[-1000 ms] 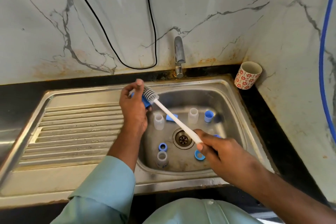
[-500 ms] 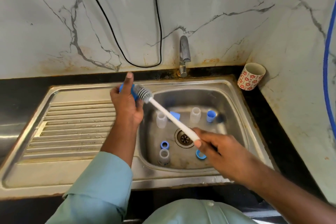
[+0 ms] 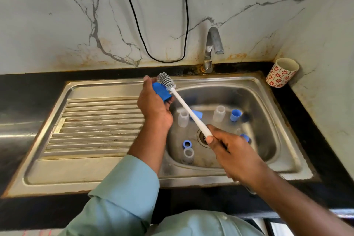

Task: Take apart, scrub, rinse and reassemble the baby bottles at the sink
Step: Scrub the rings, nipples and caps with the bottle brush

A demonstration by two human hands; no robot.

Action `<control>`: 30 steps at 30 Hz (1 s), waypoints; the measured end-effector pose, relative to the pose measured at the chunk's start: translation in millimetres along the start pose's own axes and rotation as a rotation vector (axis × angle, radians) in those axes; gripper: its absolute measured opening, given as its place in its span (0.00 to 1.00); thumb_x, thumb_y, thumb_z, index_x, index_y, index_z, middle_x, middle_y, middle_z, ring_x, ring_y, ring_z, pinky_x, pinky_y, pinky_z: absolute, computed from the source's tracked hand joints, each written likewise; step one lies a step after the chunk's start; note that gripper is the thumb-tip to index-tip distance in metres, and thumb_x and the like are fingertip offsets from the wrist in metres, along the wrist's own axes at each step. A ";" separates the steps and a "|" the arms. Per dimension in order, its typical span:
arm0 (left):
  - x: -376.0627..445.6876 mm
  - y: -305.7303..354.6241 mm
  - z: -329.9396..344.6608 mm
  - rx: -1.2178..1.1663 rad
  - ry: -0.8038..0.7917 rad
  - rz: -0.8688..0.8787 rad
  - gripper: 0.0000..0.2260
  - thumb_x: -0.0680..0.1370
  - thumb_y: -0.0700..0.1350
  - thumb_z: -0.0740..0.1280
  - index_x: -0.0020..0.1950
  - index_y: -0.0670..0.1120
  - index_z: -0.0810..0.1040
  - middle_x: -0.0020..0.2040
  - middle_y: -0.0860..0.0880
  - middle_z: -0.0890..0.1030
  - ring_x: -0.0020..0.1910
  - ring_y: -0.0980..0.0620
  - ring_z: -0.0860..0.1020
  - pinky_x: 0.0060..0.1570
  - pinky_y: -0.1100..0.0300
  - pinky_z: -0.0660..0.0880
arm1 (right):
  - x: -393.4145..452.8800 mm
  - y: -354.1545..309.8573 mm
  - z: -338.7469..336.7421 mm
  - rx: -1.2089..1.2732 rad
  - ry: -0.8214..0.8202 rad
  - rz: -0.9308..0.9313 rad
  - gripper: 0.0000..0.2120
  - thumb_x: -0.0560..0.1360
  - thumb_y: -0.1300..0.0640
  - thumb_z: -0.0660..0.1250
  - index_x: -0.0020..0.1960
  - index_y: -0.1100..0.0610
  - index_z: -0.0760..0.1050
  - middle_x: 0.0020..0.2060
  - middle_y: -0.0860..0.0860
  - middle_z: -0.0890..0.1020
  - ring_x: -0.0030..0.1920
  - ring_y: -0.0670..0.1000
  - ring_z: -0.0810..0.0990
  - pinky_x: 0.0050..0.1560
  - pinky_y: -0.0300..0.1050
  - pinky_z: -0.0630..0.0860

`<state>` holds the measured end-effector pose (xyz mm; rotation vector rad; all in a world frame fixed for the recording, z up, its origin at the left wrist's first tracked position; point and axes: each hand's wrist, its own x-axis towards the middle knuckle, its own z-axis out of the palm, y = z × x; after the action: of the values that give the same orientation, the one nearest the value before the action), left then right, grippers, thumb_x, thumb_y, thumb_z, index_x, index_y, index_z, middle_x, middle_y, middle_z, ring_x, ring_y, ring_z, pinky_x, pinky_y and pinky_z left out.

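Marble-patterned wall panels with grey veins and rusty stains rise behind a black table (image 3: 28,86) that carries a stainless steel sink (image 3: 268,90) with a ribbed draining board (image 3: 95,120) beside its basin. One tap (image 3: 210,48) stands at the wall behind the basin, one black cable (image 3: 141,40) loops down the wall beside the tap, and one white cup with red flowers (image 3: 281,73) leans in the corner, well apart from the tap.

Inside the basin, round the drain (image 3: 202,137), stand three clear bottle bodies: one (image 3: 183,118) by the left wrist, one (image 3: 219,114) on the tap side of the drain, one (image 3: 188,155) on the near side. Blue parts lie among them: one cap (image 3: 235,115) upright just beside the second bottle, one ring (image 3: 186,143) touching the near bottle's far side, one piece (image 3: 198,114) partly behind the brush handle, and one more (image 3: 246,137) blurred just past the right hand.

The left hand (image 3: 155,105) is raised over the basin's edge next to the draining board, fingers curled round a blue bottle cap (image 3: 161,91), a short plastic cylinder. The right hand (image 3: 231,153) grips the end of one bottle brush (image 3: 187,109), above the drain; its white handle slants up to a grey bristled head touching the cap's upper edge.
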<state>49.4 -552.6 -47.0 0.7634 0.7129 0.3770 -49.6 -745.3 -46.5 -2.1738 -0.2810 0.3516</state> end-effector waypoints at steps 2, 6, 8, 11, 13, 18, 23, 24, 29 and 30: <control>4.1 0.1 -4.6 0.027 0.046 0.036 0.13 0.77 0.55 0.69 0.45 0.46 0.76 0.42 0.46 0.79 0.39 0.47 0.79 0.32 0.57 0.78 | -12.6 1.4 4.3 -0.004 0.000 -0.006 0.08 0.81 0.50 0.59 0.48 0.38 0.75 0.24 0.44 0.70 0.24 0.43 0.67 0.27 0.38 0.67; -3.9 -10.9 -8.4 0.148 0.018 0.013 0.15 0.73 0.56 0.73 0.40 0.46 0.74 0.42 0.43 0.78 0.39 0.44 0.79 0.28 0.58 0.76 | -9.1 6.5 8.7 -0.030 0.064 0.049 0.11 0.81 0.50 0.59 0.61 0.44 0.76 0.23 0.43 0.71 0.23 0.44 0.67 0.26 0.36 0.65; 2.4 -1.6 -10.2 0.071 0.073 -0.031 0.15 0.74 0.56 0.73 0.42 0.46 0.75 0.41 0.45 0.78 0.39 0.47 0.79 0.30 0.57 0.78 | -16.1 3.5 11.5 -0.053 0.038 0.039 0.11 0.81 0.50 0.59 0.61 0.41 0.75 0.23 0.42 0.71 0.22 0.43 0.67 0.25 0.34 0.65; 8.8 3.9 -13.0 0.093 0.031 -0.053 0.13 0.75 0.55 0.72 0.44 0.47 0.77 0.42 0.46 0.79 0.39 0.49 0.80 0.33 0.57 0.79 | -29.4 -2.7 15.5 0.024 -0.016 0.068 0.13 0.82 0.51 0.59 0.64 0.40 0.71 0.23 0.43 0.72 0.21 0.43 0.68 0.24 0.36 0.67; 2.2 -5.7 -11.2 0.173 -0.058 -0.059 0.12 0.75 0.54 0.72 0.45 0.46 0.77 0.43 0.45 0.80 0.38 0.48 0.80 0.31 0.57 0.78 | -16.8 4.0 15.2 0.017 0.054 0.114 0.12 0.81 0.50 0.59 0.64 0.43 0.74 0.23 0.46 0.71 0.22 0.43 0.67 0.24 0.39 0.68; 7.4 3.3 -10.3 0.082 0.005 -0.110 0.13 0.78 0.56 0.68 0.43 0.47 0.79 0.41 0.47 0.80 0.38 0.49 0.80 0.39 0.53 0.79 | -30.2 -1.2 18.8 -0.031 -0.005 0.100 0.14 0.81 0.50 0.59 0.65 0.44 0.72 0.25 0.44 0.75 0.23 0.42 0.71 0.25 0.36 0.69; -4.7 -19.3 -5.7 0.156 -0.070 -0.159 0.15 0.80 0.56 0.65 0.49 0.45 0.79 0.45 0.43 0.80 0.32 0.49 0.80 0.31 0.56 0.78 | -6.9 1.1 23.2 -0.064 0.110 0.116 0.16 0.81 0.50 0.59 0.68 0.47 0.73 0.24 0.45 0.72 0.23 0.43 0.70 0.25 0.36 0.68; -1.3 -15.4 -5.8 0.112 -0.038 -0.167 0.16 0.80 0.57 0.65 0.52 0.44 0.78 0.45 0.43 0.80 0.32 0.49 0.80 0.33 0.55 0.79 | -9.9 1.0 24.0 -0.069 0.099 0.106 0.16 0.81 0.50 0.59 0.68 0.46 0.72 0.23 0.45 0.72 0.23 0.43 0.70 0.25 0.35 0.67; 5.8 -10.0 -10.6 0.131 -0.007 -0.246 0.19 0.78 0.62 0.64 0.53 0.46 0.75 0.47 0.41 0.80 0.34 0.46 0.82 0.44 0.48 0.83 | -25.5 0.1 28.3 -0.023 0.065 0.130 0.17 0.81 0.49 0.59 0.69 0.46 0.71 0.26 0.47 0.74 0.23 0.44 0.70 0.25 0.41 0.71; 1.3 -15.6 -9.2 0.139 -0.049 -0.266 0.21 0.77 0.63 0.63 0.55 0.46 0.75 0.50 0.40 0.80 0.33 0.46 0.83 0.43 0.49 0.83 | -16.4 3.5 30.3 -0.051 0.105 0.139 0.17 0.81 0.48 0.58 0.69 0.46 0.71 0.26 0.48 0.73 0.23 0.44 0.71 0.26 0.41 0.71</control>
<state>44.8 -557.8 -63.7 0.7938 0.7894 0.0674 -75.4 -730.0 -63.9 -2.2594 -0.0813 0.3093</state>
